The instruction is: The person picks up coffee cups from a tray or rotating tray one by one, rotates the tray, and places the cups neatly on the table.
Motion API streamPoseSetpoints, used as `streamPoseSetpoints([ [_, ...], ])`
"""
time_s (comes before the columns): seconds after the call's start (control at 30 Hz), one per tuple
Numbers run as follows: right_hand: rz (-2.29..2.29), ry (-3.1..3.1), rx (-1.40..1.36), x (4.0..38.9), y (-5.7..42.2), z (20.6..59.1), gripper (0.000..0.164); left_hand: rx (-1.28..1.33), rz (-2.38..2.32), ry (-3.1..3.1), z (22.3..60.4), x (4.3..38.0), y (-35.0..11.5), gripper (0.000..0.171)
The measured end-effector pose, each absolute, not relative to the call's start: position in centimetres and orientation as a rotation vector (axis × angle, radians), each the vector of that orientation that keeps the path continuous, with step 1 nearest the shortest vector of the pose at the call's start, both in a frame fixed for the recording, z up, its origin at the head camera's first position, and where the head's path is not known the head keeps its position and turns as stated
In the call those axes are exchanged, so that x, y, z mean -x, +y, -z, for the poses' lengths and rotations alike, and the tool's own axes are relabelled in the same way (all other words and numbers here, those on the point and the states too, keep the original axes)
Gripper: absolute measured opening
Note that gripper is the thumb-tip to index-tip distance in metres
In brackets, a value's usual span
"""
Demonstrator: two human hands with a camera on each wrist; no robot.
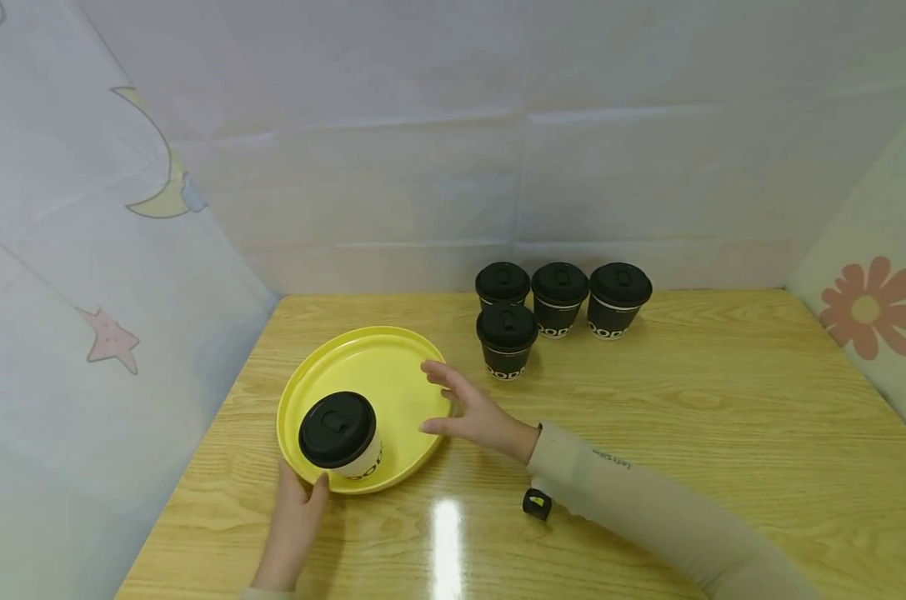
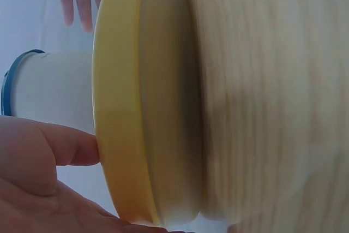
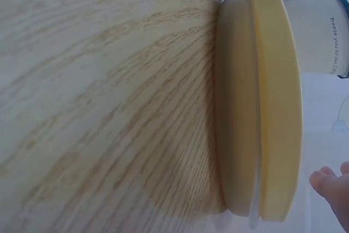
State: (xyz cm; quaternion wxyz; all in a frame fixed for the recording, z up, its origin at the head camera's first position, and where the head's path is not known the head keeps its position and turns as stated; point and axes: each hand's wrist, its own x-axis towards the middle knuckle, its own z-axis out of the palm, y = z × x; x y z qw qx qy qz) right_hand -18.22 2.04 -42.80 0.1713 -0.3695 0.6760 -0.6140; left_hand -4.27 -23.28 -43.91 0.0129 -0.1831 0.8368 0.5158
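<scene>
A round yellow tray (image 1: 403, 400) with a raised rim lies at the left of the wooden table. On its front left part stands a white paper cup (image 1: 362, 463) with a black lid (image 1: 337, 427). My left hand (image 1: 297, 500) grips the tray's front left rim, thumb against the edge and fingers round the side, as the left wrist view (image 2: 60, 156) also shows. My right hand (image 1: 471, 412) hovers at the tray's right edge, fingers spread and holding nothing. In the right wrist view its thumb (image 3: 330, 186) is apart from the rim.
Several black paper cups with black lids stand behind the tray to the right; the nearest cup (image 1: 507, 354) is close beyond my right hand. White patterned cloth (image 1: 422, 192) surrounds the table (image 1: 685, 433) at the back and sides. A small black device (image 1: 538, 504) hangs at my right wrist.
</scene>
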Motion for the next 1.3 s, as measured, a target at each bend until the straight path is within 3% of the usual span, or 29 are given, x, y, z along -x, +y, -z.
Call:
streamPoseSetpoints([
  [0.13, 1.702, 1.905, 1.053, 18.3, 2.0, 43.1, 0.081, 0.523, -1.650, 2.705, 44.2, 4.0, -22.3, 0.072],
  [0.33, 1.662, 1.885, 1.058, 18.4, 1.9, 43.2, 0.082, 0.613, -1.595, 2.594, 43.9, 3.4, -21.8, 0.085],
  [0.7, 1.632, 1.881, 1.052, 18.6, 1.7, 42.9, 0.081, 0.647, -1.579, 2.623, 43.7, 3.7, -23.3, 0.088],
  [1.3, 1.596, 1.801, 1.119, 19.2, 1.5, 43.1, 0.082, 0.582, -1.600, 2.556, 43.4, 4.6, -23.3, 0.079],
])
